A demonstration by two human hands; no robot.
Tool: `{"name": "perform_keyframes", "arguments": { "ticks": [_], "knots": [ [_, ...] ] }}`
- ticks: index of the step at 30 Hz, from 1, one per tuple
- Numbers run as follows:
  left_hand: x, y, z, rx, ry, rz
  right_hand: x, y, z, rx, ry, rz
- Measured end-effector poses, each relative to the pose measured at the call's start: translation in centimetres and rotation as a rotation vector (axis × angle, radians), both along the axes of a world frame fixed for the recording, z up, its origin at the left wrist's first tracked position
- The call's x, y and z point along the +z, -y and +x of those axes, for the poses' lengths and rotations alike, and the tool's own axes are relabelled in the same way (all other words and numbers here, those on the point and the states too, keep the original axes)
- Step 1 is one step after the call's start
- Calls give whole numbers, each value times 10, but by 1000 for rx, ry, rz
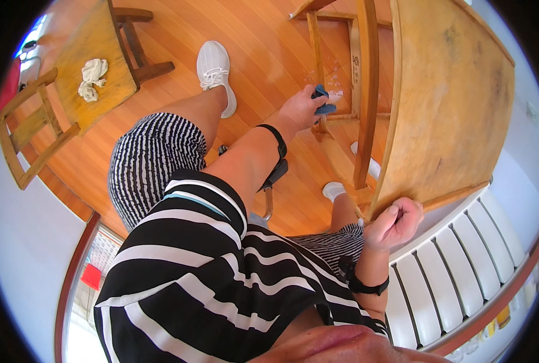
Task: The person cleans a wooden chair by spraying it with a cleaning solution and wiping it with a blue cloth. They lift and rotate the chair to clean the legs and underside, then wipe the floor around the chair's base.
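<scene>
My left hand (302,109) reaches across to the right, its fingers closed on a folded blue pad (326,108) whose material I cannot tell. The pad is against a narrow wooden bar (315,45) of a tipped wooden table frame. A thicker wooden leg (367,90) stands just right of it. The broad wooden tabletop (451,104), on its side, shows worn, stained patches. My right hand (394,224) is curled into a loose fist at the tabletop's near corner. Nothing shows inside that fist; whether it touches the edge is unclear.
A wooden chair (95,109) on the left carries crumpled whitish cloths (92,77). White flakes (335,94) lie on the plank floor (269,54) beside the frame. A white radiator (451,272) runs along the right wall. My white shoe (214,68) is planted ahead.
</scene>
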State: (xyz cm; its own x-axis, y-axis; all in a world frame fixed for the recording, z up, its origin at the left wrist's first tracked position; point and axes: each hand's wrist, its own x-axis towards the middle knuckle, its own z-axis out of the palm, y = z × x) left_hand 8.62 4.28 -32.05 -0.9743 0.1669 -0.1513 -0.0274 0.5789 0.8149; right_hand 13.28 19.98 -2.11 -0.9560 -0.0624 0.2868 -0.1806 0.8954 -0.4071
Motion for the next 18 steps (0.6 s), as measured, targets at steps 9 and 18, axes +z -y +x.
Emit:
{"name": "perform_keyframes", "arguments": {
  "ticks": [9, 18],
  "knots": [
    [37, 31, -187, 875, 681, 647, -1, 0, 3, -7, -27, 6],
    [80, 49, -206, 776, 669, 1582, -2, -5, 5, 42, -22, 3]
  ]
}}
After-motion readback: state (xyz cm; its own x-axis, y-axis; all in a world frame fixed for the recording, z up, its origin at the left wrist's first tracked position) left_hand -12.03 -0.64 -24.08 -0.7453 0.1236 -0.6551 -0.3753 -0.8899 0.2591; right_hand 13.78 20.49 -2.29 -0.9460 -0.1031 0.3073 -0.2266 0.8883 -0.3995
